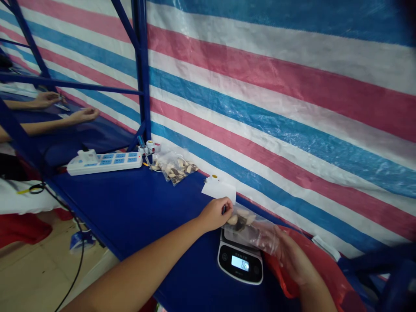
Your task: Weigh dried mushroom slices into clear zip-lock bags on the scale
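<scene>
A clear plastic bag with several pale pieces and a dark one inside is held over a kitchen scale, whose lit display seems to read 6.6. My left hand is closed at the bag's left end, fingertips pinched together; a small dark spot shows between them, too small to name. At the other end, my right hand grips the bag, its fingers partly seen through the plastic. Red plastic lies under and beside my right forearm. A white sheet of paper rests just behind my left hand.
Against the striped tarpaulin lie filled clear bags of similar pieces. Left of them are a white power strip and a blue-handled tool. A blue metal post rises behind. Another person's hands work at the far left.
</scene>
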The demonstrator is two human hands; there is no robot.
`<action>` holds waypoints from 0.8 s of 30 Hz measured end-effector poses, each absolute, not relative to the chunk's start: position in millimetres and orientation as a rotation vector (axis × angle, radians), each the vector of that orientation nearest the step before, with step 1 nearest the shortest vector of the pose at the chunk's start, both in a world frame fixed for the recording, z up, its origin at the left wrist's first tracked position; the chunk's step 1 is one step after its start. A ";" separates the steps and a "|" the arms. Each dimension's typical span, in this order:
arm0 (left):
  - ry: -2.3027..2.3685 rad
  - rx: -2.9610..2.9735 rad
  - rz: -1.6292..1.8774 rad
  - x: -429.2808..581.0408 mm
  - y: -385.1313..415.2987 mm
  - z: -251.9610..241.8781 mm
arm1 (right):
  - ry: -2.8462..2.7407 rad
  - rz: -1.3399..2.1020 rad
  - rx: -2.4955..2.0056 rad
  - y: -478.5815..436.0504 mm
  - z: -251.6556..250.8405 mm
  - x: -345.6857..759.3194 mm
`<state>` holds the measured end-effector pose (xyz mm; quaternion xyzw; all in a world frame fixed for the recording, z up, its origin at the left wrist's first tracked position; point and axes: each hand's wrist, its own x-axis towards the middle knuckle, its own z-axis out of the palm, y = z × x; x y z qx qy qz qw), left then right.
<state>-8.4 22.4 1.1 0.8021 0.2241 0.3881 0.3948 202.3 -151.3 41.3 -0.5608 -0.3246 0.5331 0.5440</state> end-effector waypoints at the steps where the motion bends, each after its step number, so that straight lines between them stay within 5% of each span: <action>1: 0.569 2.034 0.982 -8.4 22.0 1.2 | -0.756 1.301 -1.320 -150.7 41.6 200.5; 24: 0.578 1.952 0.975 -6.6 22.9 6.4 | -0.758 1.283 -1.249 -147.3 44.1 192.2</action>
